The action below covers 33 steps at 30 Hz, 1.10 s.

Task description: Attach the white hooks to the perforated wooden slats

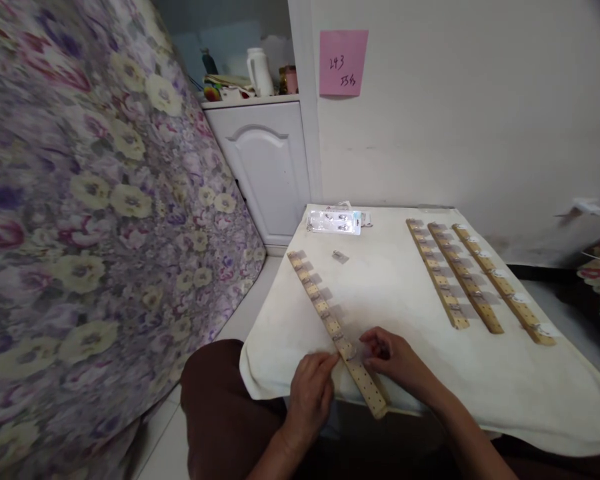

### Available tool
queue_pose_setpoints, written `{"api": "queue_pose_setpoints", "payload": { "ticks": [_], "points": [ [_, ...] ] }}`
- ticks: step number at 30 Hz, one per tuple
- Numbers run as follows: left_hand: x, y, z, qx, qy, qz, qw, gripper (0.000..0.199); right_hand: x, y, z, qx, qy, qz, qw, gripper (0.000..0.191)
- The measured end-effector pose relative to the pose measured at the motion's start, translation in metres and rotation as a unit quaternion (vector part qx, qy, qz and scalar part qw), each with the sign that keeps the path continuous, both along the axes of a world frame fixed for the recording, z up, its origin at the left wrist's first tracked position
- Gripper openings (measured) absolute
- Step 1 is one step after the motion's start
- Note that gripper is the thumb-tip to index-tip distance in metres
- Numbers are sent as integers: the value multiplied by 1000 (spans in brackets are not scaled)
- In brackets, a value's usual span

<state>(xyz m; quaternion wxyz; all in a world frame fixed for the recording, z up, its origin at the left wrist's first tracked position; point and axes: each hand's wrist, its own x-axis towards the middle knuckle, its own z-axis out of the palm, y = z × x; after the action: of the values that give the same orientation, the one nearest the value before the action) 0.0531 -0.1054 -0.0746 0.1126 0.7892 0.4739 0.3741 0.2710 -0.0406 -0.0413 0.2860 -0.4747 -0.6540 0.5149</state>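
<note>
A narrow wooden strip [330, 325] with rows of small holes lies slanted on the cloth-covered table, its near end past the front edge. Several small clear plastic tags with thin metal wire on them run along it and stick out to the right. My left hand [311, 393] has its fingers closed, thumb and index fingertips pressed at the strip's left edge. On the other side, my right hand [393, 360] is curled, fingertips at a clear tag [359, 354] beside the strip. That tag is see-through and partly hidden by the fingers.
Three similar strips lie at the right, the left one [437, 275], the middle one [464, 277] and the right one [503, 287]. A loose tag [340, 257] and a clear plastic package [334, 222] lie farther back. A floral curtain [130, 200] hangs at the left.
</note>
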Motion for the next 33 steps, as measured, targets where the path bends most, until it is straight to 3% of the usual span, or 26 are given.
{"api": "queue_pose_setpoints", "payload": {
  "ticks": [10, 33],
  "points": [
    [4, -7, -1, 5, 41, 6, 999, 49, 5, -1, -2, -25, -8, 35, 999, 33],
    [7, -8, -3, 12, 68, 13, 998, 51, 9, -3, 1, -38, 4, 45, 998, 33]
  ]
}}
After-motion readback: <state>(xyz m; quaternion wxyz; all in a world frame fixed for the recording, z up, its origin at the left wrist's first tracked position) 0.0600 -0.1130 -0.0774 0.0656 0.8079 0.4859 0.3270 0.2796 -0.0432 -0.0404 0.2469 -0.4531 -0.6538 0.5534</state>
